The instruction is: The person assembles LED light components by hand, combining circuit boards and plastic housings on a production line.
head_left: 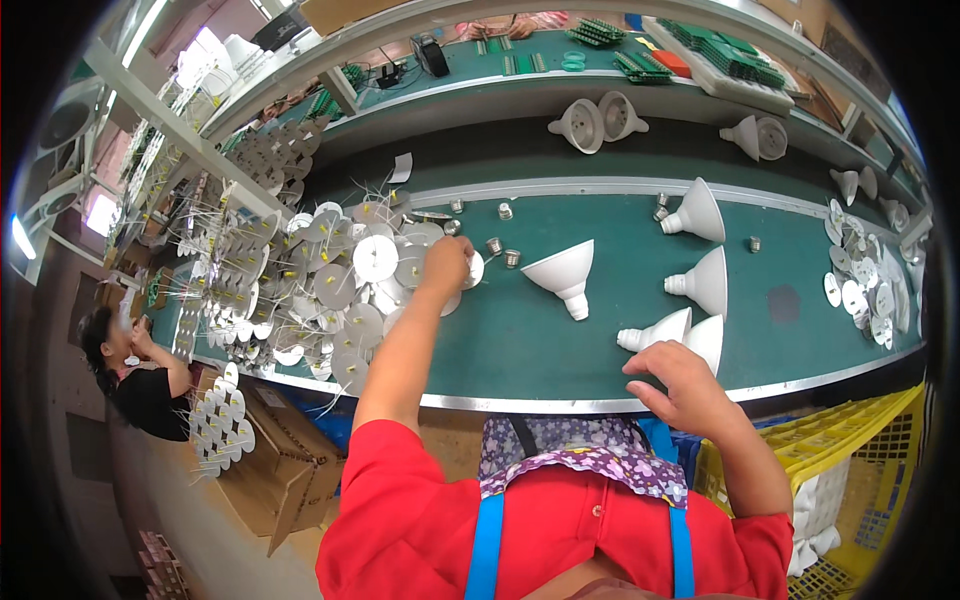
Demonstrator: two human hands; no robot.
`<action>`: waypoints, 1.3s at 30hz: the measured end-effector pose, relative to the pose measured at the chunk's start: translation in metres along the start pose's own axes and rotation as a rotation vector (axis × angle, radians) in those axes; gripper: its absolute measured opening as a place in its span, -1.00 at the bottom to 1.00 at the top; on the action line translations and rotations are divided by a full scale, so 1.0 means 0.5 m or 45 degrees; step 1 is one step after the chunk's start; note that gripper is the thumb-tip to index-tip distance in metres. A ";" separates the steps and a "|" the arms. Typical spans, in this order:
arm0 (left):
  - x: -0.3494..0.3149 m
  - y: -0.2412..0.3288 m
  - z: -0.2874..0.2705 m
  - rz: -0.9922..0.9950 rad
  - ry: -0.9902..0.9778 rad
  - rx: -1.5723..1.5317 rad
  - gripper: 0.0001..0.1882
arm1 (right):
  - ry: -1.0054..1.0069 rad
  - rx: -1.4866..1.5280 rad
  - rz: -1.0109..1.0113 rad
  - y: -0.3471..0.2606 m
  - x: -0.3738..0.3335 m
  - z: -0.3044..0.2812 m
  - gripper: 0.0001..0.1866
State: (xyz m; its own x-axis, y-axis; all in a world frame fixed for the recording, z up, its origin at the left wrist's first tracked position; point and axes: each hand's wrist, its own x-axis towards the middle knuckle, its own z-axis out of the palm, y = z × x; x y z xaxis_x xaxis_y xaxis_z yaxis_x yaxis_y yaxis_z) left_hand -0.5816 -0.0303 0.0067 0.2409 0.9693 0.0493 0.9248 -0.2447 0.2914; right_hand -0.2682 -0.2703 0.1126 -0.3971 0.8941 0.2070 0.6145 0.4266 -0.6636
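On my distant feed, the left hand (447,265) is curling over thin round discs (375,258), any pinch hidden; the right hand (688,390) is arching, loosely spread, beside smooth conical shells (711,340).

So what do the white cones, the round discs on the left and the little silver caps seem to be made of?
White cones: probably plastic, perhaps painted metal; smooth, evenly coloured, softly shaded satin surface.
Round discs: likely thin sheet metal, matt; flat, with some faces grey, others white.
Silver caps: apparently shiny metal, judging by bright glints.
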 end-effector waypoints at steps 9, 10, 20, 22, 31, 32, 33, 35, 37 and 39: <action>-0.146 0.146 -0.140 0.100 0.127 -1.583 -0.87 | 0.257 0.396 0.248 0.003 0.066 0.023 -0.69; -0.171 0.172 -0.143 0.187 0.026 -1.703 -0.86 | 0.260 0.395 0.258 0.004 0.086 0.031 -0.69; -0.308 0.287 -0.103 0.388 -0.022 -1.882 -0.66 | -0.008 0.617 0.135 -0.038 0.104 0.044 -0.34; -0.311 0.284 -0.099 0.232 -0.295 -1.907 -0.65 | 0.063 0.514 0.063 -0.037 0.093 0.034 -0.35; -0.309 0.250 -0.082 0.878 0.174 -0.559 -0.86 | -0.047 1.231 0.337 0.011 0.049 -0.001 -0.46; -0.308 0.246 -0.077 0.875 0.176 -0.561 -0.86 | -0.099 1.232 0.349 0.012 0.050 -0.004 -0.46; -0.304 0.245 -0.076 0.891 0.237 -0.553 -0.86 | -0.094 1.230 0.354 0.017 0.049 -0.006 -0.46; -0.292 0.238 -0.068 0.912 0.296 -0.549 -0.86 | -0.089 1.323 0.328 0.029 0.048 -0.007 -0.46; -0.282 0.220 -0.055 0.683 0.069 -0.937 -0.87 | -0.013 1.351 0.303 0.044 0.044 -0.006 -0.46; -0.271 0.195 -0.036 0.358 -0.124 -1.162 -0.84 | 0.063 1.375 0.278 0.050 0.042 -0.015 -0.46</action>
State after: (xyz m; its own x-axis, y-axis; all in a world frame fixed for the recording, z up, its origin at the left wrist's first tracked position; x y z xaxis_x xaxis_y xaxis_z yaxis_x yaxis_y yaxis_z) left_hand -0.5294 -0.1851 0.0454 0.4807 0.8616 0.1630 0.2535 -0.3146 0.9148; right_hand -0.2562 -0.2400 0.1058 -0.3103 0.9504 0.0214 -0.2607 -0.0634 -0.9633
